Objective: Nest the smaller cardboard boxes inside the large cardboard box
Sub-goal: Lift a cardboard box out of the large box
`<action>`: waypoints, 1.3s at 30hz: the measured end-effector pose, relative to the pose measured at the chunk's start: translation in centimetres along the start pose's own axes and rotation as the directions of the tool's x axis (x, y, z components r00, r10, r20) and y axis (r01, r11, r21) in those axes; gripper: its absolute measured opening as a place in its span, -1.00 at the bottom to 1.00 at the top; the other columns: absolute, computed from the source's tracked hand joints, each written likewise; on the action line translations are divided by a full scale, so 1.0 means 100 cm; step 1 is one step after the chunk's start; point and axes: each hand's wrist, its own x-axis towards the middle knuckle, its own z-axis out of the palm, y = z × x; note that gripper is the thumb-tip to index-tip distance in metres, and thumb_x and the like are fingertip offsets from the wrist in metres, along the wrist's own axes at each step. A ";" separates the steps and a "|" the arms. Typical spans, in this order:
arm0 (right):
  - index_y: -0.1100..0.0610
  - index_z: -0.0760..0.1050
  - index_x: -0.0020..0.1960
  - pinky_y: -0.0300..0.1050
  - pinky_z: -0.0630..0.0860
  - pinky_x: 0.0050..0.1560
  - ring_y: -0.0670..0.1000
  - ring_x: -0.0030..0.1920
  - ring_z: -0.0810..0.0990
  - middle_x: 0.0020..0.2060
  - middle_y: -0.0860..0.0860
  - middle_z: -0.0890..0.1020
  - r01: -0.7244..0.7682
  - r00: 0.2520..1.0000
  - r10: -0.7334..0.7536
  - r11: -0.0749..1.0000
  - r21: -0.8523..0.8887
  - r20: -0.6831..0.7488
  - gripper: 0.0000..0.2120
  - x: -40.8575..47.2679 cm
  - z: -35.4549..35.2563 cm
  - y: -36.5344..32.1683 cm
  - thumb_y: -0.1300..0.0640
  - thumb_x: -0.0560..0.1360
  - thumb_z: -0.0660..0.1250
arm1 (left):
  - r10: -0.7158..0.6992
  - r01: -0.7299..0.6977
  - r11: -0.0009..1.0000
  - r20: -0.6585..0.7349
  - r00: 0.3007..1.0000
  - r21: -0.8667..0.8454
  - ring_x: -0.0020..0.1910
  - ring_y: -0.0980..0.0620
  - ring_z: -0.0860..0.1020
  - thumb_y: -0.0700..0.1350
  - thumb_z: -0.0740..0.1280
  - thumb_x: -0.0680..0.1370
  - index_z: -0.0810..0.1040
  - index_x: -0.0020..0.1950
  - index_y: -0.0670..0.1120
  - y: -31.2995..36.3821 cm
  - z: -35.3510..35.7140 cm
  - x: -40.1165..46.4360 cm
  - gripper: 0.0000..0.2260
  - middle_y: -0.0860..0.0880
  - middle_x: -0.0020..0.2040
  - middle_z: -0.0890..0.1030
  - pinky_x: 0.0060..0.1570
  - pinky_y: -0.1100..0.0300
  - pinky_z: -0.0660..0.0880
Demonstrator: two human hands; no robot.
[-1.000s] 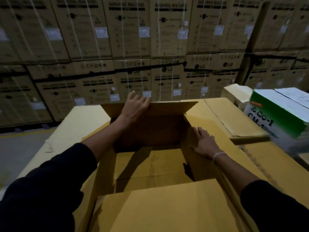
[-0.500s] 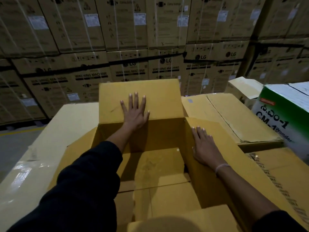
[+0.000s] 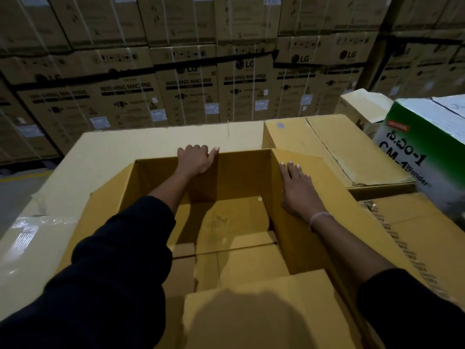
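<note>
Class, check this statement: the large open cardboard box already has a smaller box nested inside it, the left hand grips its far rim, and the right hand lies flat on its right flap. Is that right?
Not quite. The head view shows the large open cardboard box empty, only its bare bottom flaps visible. The rest holds: left hand on the far rim, right hand flat on the right flap.

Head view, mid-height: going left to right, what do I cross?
Taped carton top → left hand on the open box's far wall → right hand on its right flap → closed brown carton → green-and-white box.
</note>
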 end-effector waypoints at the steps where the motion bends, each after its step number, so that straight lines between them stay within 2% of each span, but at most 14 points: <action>1: 0.12 -0.20 0.70 0.20 -0.07 0.64 0.21 0.67 -0.13 0.68 0.15 -0.10 0.001 1.000 -0.001 1.000 -0.001 0.006 -0.26 0.001 0.000 0.000 0.18 0.69 0.17 | 0.024 -0.024 1.000 0.004 1.000 0.013 0.30 -0.23 0.48 0.34 -0.12 0.66 0.47 0.39 -0.08 -0.001 0.001 -0.006 -0.35 -0.21 0.31 0.55 0.32 -0.17 0.31; 4: 0.12 -0.19 0.70 0.23 -0.04 0.64 0.22 0.67 -0.11 0.68 0.16 -0.08 0.006 1.000 -0.006 1.000 -0.005 0.024 -0.28 0.000 -0.001 0.000 0.17 0.70 0.17 | 0.081 -0.085 0.995 0.067 0.994 0.060 0.54 -0.26 0.23 0.38 -0.04 0.63 0.18 0.62 -0.06 0.001 0.003 -0.032 -0.29 -0.22 0.56 0.29 0.52 -0.21 0.08; 6: 0.14 -0.17 0.70 0.24 -0.02 0.64 0.24 0.67 -0.09 0.68 0.17 -0.06 0.008 0.999 -0.008 1.000 -0.015 0.034 -0.30 -0.002 -0.004 -0.002 0.18 0.70 0.15 | 0.093 -0.094 0.996 0.155 0.983 0.003 0.63 -0.24 -0.04 0.39 0.02 0.62 0.00 0.68 -0.03 0.008 -0.004 -0.050 -0.24 -0.18 0.67 -0.01 0.56 -0.27 -0.10; 8: 0.15 -0.17 0.69 0.24 -0.01 0.63 0.25 0.66 -0.08 0.67 0.18 -0.05 0.007 0.998 -0.006 1.000 -0.022 0.060 -0.30 -0.003 -0.008 -0.004 0.17 0.70 0.16 | 0.103 -0.074 0.992 0.302 0.948 -0.106 0.64 -0.20 -0.17 0.36 0.08 0.63 0.02 0.68 0.01 0.015 -0.014 -0.073 -0.27 -0.12 0.68 -0.19 0.53 -0.33 -0.12; 11: 0.16 -0.15 0.69 0.23 0.02 0.63 0.26 0.66 -0.06 0.67 0.17 -0.03 0.005 0.998 -0.003 0.999 -0.032 0.067 -0.28 -0.004 -0.010 -0.005 0.13 0.69 0.20 | 0.114 -0.074 0.992 0.447 0.887 -0.107 0.65 -0.17 -0.12 0.36 0.09 0.63 0.04 0.68 0.04 0.022 -0.013 -0.119 -0.29 -0.11 0.68 -0.14 0.52 -0.35 -0.12; 15: 0.20 -0.12 0.69 0.17 -0.01 0.65 0.22 0.67 -0.10 0.68 0.14 -0.08 0.034 0.994 -0.031 0.999 -0.031 0.101 -0.35 -0.017 -0.016 -0.011 0.15 0.70 0.11 | 0.087 -0.026 0.992 0.509 0.856 -0.126 0.65 -0.16 -0.07 0.35 0.10 0.62 0.06 0.67 0.01 0.027 -0.003 -0.182 -0.28 -0.11 0.68 -0.11 0.54 -0.28 -0.02; 19: 0.21 0.07 0.67 0.17 -0.06 0.65 0.21 0.67 -0.16 0.68 0.15 -0.11 0.076 0.984 -0.061 0.994 -0.082 0.168 -0.36 -0.047 -0.027 -0.018 -0.05 0.70 0.15 | 0.085 0.007 0.986 0.547 0.833 -0.164 0.59 -0.17 0.22 0.33 0.11 0.64 0.21 0.64 -0.04 0.029 -0.015 -0.234 -0.32 -0.12 0.65 0.15 0.53 -0.11 0.21; 22: 0.19 0.32 0.59 0.20 -0.11 0.62 0.20 0.67 -0.10 0.66 0.17 0.12 0.105 0.969 -0.094 0.994 -0.039 0.227 -0.34 -0.082 -0.041 -0.026 -0.25 0.70 0.05 | 0.102 0.032 0.973 0.553 0.827 -0.228 0.35 -0.14 0.52 0.35 0.12 0.63 0.44 0.48 -0.05 0.025 -0.028 -0.263 -0.40 -0.12 0.45 0.50 0.35 -0.08 0.44; 24: 0.17 0.49 0.47 0.23 -0.15 0.62 0.19 0.63 0.15 0.53 0.19 0.42 0.108 0.938 -0.116 0.993 0.043 0.326 -0.32 -0.110 -0.055 -0.034 -0.30 0.70 -0.05 | 0.107 0.066 0.956 0.548 0.830 -0.285 0.10 -0.13 0.64 0.36 0.13 0.62 0.56 0.31 -0.08 0.025 -0.043 -0.280 -0.42 -0.09 0.21 0.65 0.16 -0.07 0.55; 25: 0.15 0.57 0.39 0.24 -0.09 0.61 0.18 0.54 0.33 0.40 0.16 0.57 0.087 0.918 -0.122 0.990 0.108 0.378 -0.30 -0.125 -0.062 -0.038 -0.32 0.69 -0.06 | 0.106 0.075 0.951 0.542 0.834 -0.300 0.03 -0.14 0.66 0.36 0.13 0.62 0.59 0.26 -0.10 0.026 -0.052 -0.288 -0.41 -0.09 0.13 0.67 0.09 -0.05 0.56; 27: 0.13 0.67 0.25 0.20 0.25 0.49 0.15 0.35 0.54 0.18 0.08 0.70 -0.020 0.861 -0.117 0.965 0.263 0.495 -0.28 -0.151 -0.075 -0.045 -0.38 0.66 -0.02 | 0.100 0.096 0.940 0.530 0.842 -0.329 -0.05 -0.10 0.64 0.33 0.14 0.63 0.62 0.21 -0.11 0.031 -0.072 -0.304 -0.44 -0.09 0.06 0.67 0.04 -0.01 0.55; 30: 0.18 0.64 0.28 0.14 0.48 0.29 0.20 0.25 0.60 0.25 0.16 0.64 -0.144 0.793 -0.093 0.932 0.333 0.602 -0.27 -0.189 -0.104 -0.057 -0.42 0.62 0.07 | 0.123 0.054 0.940 0.481 0.868 -0.337 -0.04 -0.05 0.62 0.24 0.17 0.67 0.62 0.16 -0.10 0.041 -0.110 -0.329 -0.55 -0.08 0.01 0.65 0.00 -0.01 0.58; 34: 0.22 0.48 0.45 0.11 0.42 0.34 0.21 0.34 0.52 0.40 0.18 0.53 -0.096 0.897 -0.034 0.959 0.268 0.441 -0.32 -0.226 -0.159 -0.077 -0.33 0.66 0.10 | 0.158 -0.046 0.945 0.330 0.931 -0.323 -0.21 0.02 0.58 0.16 0.18 0.69 0.56 -0.01 -0.04 0.049 -0.171 -0.367 -0.68 -0.07 -0.12 0.62 -0.25 0.15 0.44; 39: 0.09 0.57 0.02 0.02 0.49 0.12 0.06 -0.03 0.55 0.08 0.12 0.62 0.000 0.970 -0.062 0.967 0.253 0.233 -0.55 -0.263 -0.234 -0.081 -0.28 0.65 0.18 | 0.179 -0.123 0.942 0.157 0.971 -0.314 -0.08 0.02 0.62 0.14 0.19 0.69 0.59 0.16 -0.08 0.062 -0.254 -0.417 -0.67 -0.04 -0.04 0.65 -0.07 0.10 0.51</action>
